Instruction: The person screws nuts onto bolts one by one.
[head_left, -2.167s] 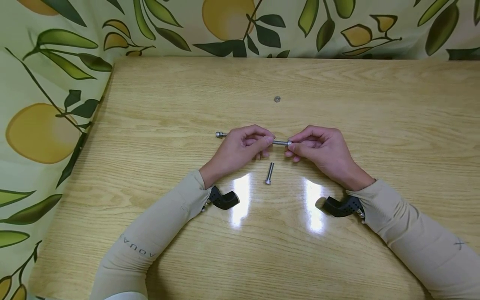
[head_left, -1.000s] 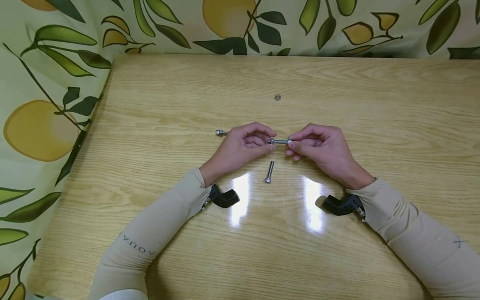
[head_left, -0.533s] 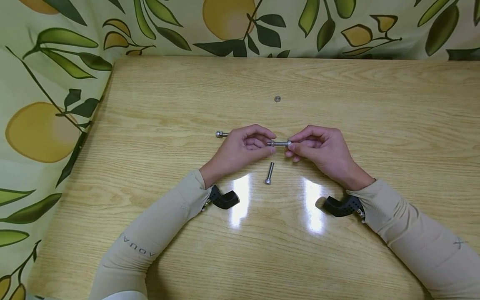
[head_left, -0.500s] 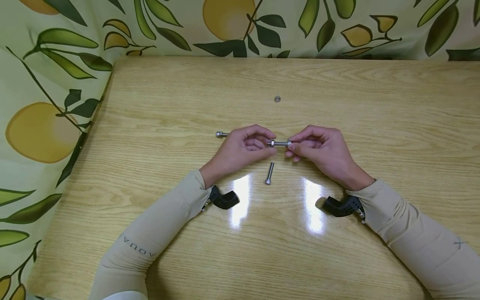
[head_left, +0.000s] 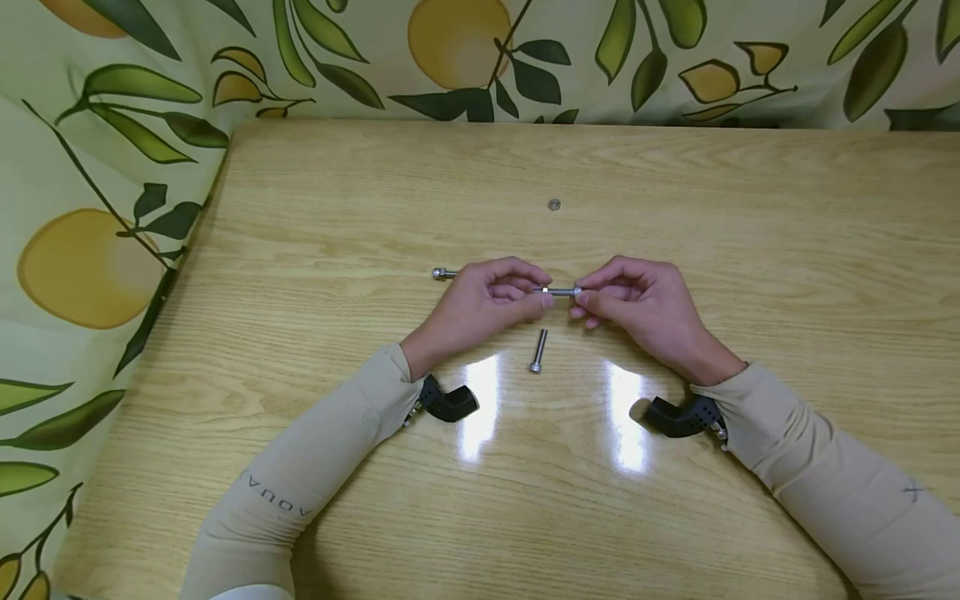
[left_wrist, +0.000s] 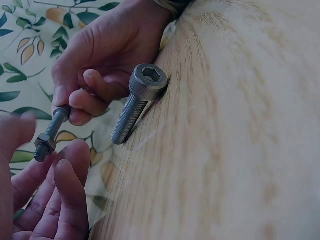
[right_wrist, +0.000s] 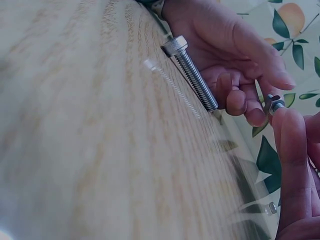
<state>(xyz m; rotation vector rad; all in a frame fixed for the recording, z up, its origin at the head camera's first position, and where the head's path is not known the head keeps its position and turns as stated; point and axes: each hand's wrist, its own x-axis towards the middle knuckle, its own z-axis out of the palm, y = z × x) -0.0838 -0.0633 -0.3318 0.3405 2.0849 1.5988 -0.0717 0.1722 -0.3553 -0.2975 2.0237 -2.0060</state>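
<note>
My right hand [head_left: 648, 308] pinches a socket-head bolt [head_left: 562, 292] by its head, with the shank pointing left. A hex nut [left_wrist: 45, 142] sits on the thread near the bolt's tip. Around that end is my left hand [head_left: 480, 304], its thumb and fingers spread apart. In the left wrist view its thumb stands clear of the nut, and a fingertip [left_wrist: 49, 162] lies close below the tip; whether it touches is unclear. Below the hands on the table lies a loose socket-head bolt [head_left: 538, 352], with no nut visible on it.
Another bolt [head_left: 442, 273] with a nut on it lies behind my left hand, partly hidden. Farther back, a loose nut [head_left: 554, 204] rests on the wooden table [head_left: 360, 192]. Patterned cloth [head_left: 322, 58] borders the back and left edges.
My left thumb and finger pinched the bolt's end at first, hiding the nut. They have parted since, and the nut shows. My right hand's hold looks the same.
</note>
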